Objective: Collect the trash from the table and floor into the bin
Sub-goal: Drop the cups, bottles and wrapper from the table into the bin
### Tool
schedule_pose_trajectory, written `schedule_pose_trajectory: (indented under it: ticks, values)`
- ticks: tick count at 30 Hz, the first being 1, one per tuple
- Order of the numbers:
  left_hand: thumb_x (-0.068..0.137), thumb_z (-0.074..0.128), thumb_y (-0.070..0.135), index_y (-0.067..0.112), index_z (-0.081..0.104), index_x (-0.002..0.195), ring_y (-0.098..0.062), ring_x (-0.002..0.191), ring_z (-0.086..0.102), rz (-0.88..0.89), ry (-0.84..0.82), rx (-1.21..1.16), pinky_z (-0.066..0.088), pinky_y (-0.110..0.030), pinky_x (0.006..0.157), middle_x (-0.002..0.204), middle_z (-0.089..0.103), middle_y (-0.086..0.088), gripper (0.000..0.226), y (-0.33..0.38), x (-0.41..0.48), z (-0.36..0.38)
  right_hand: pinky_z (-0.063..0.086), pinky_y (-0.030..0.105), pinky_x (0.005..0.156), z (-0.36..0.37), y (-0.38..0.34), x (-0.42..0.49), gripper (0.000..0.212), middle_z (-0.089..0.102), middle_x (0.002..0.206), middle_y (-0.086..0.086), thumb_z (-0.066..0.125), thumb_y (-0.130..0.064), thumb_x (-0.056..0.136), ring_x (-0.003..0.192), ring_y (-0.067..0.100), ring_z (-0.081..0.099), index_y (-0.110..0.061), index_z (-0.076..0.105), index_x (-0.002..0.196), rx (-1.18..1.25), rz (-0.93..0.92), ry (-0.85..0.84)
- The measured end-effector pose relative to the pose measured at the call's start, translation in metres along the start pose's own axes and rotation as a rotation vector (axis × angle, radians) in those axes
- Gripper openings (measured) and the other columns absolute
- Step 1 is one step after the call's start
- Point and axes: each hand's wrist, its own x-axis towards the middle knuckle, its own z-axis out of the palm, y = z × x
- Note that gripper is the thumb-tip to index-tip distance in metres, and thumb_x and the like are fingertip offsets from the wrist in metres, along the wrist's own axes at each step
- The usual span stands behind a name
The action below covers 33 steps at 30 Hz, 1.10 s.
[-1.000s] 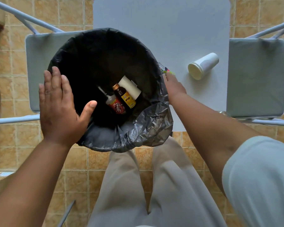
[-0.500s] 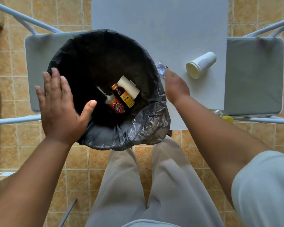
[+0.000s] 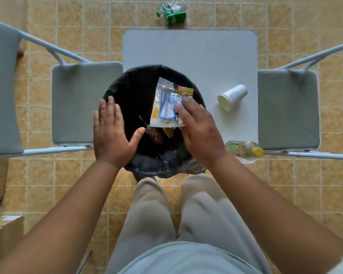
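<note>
Holding a bunch of clear printed plastic wrappers over the black-lined bin: right hand, fingers close together on top, thumb hidden. Flat on bin's left rim: left hand, fingers together, thumb splayed. White plastic cup lies on grey table; yellow-capped clear bottle at its near right corner; green can on floor beyond.

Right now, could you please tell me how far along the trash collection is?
Done: small bottles already lie in the bin. In hand: the right hand holds wrappers over the bin's opening while the left hand rests flat on its rim. Left: a white cup lying on the table, a yellow-capped bottle by the table's near corner, and a green can with crumpled plastic on the floor.
</note>
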Motion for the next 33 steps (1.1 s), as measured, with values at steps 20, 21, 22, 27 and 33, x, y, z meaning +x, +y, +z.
schedule_pose_trajectory:
  ticks: [20, 21, 22, 27, 33]
  values:
    - [0.094, 0.014, 0.072, -0.001, 0.018, 0.155, -0.027, 0.155, -0.002, 0.076, -0.021, 0.046, 0.003, -0.047, 0.125, 0.167, 0.006, -0.015, 0.095, 0.06, 0.032, 0.013, 0.033, 0.049, 0.117, -0.039, 0.081, 0.017, 0.041, 0.056, 0.14, 0.019, 0.059, -0.015, 0.096, 0.14, 0.035, 0.042, 0.003, 0.058, 0.133, 0.048, 0.175, 0.356]
    - [0.095, 0.016, 0.071, -0.001, 0.018, 0.155, -0.027, 0.155, -0.002, 0.075, -0.012, 0.048, 0.004, -0.047, 0.125, 0.167, 0.006, -0.015, 0.094, 0.058, 0.031, 0.012, 0.035, 0.045, 0.116, -0.044, 0.093, 0.025, 0.039, 0.058, 0.137, 0.019, 0.058, -0.016, 0.097, 0.138, 0.034, 0.045, 0.003, 0.059, 0.131, 0.053, 0.231, 0.406]
    - [0.095, 0.017, 0.071, -0.001, 0.018, 0.155, -0.027, 0.155, -0.002, 0.077, -0.008, 0.052, 0.005, -0.048, 0.125, 0.167, 0.006, -0.015, 0.093, 0.057, 0.03, 0.012, 0.036, 0.041, 0.115, -0.049, 0.108, 0.032, 0.038, 0.06, 0.135, 0.019, 0.057, -0.017, 0.097, 0.136, 0.034, 0.048, 0.002, 0.06, 0.13, 0.043, 0.302, 0.419]
    - [0.096, 0.018, 0.069, -0.001, 0.019, 0.155, -0.027, 0.155, -0.001, 0.083, 0.013, 0.07, 0.005, -0.048, 0.125, 0.167, 0.007, -0.015, 0.091, 0.059, 0.031, 0.015, 0.036, 0.038, 0.107, -0.033, 0.191, 0.059, 0.047, 0.056, 0.135, 0.02, 0.061, -0.027, 0.094, 0.132, 0.036, 0.045, -0.001, 0.054, 0.132, -0.128, 0.568, -0.04]
    - [0.096, 0.019, 0.07, -0.002, 0.022, 0.154, -0.027, 0.155, 0.001, 0.087, 0.04, 0.069, 0.004, -0.046, 0.125, 0.167, 0.008, -0.015, 0.092, 0.058, 0.031, 0.018, 0.035, 0.051, 0.112, 0.023, 0.233, 0.058, 0.06, 0.017, 0.161, 0.011, 0.051, -0.03, 0.098, 0.15, 0.035, 0.011, -0.012, 0.027, 0.151, -0.292, 0.709, -0.543]
